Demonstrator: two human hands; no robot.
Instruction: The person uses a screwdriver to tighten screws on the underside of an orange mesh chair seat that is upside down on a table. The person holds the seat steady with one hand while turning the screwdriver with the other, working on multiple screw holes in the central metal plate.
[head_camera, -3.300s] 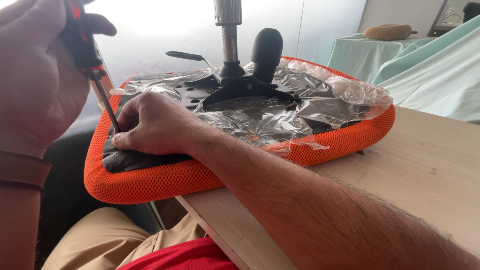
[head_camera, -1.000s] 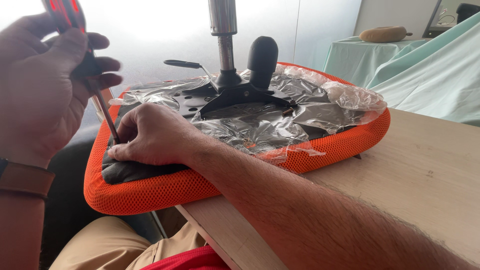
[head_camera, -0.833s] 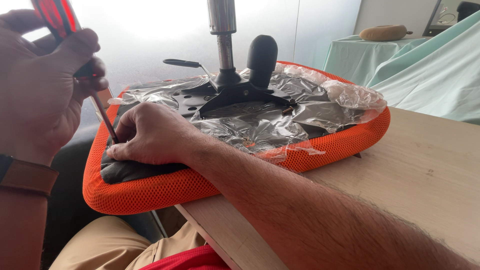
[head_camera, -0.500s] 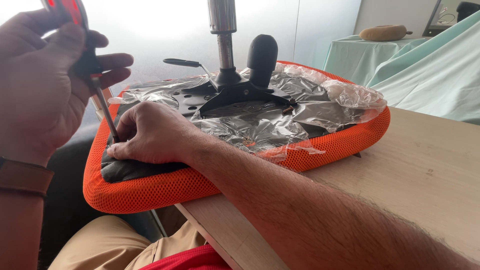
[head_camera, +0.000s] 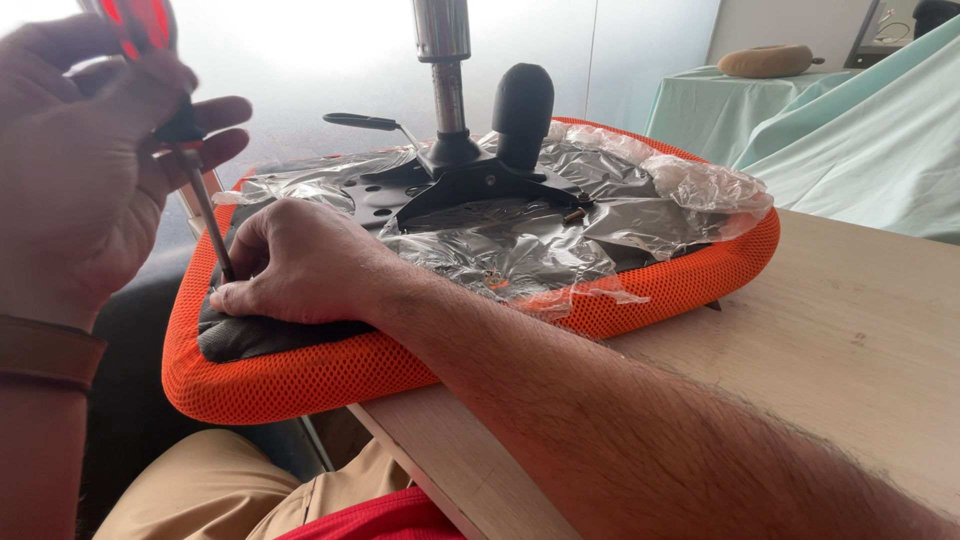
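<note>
An orange mesh chair seat (head_camera: 300, 375) lies upside down on the wooden table (head_camera: 850, 340), partly wrapped in clear plastic film (head_camera: 520, 240). A black metal mechanism plate (head_camera: 470, 185) with a chrome gas cylinder (head_camera: 445, 60), a black knob (head_camera: 522, 110) and a thin lever (head_camera: 365, 122) stands on it. My left hand (head_camera: 90, 180) grips the red and black handle of a screwdriver (head_camera: 205, 210), held nearly upright. Its tip meets the seat's near left corner. My right hand (head_camera: 300, 265) rests on the seat there, fingers curled around the tip.
The seat overhangs the table's near left edge above my lap. At the back right stands a table draped in pale green cloth (head_camera: 720, 110) with a tan ring cushion (head_camera: 770, 60) on it. More green cloth (head_camera: 880, 150) hangs at the right.
My left hand's fingers shift on the screwdriver handle, loosening and closing again as it turns. The right hand and the seat stay where they were.
</note>
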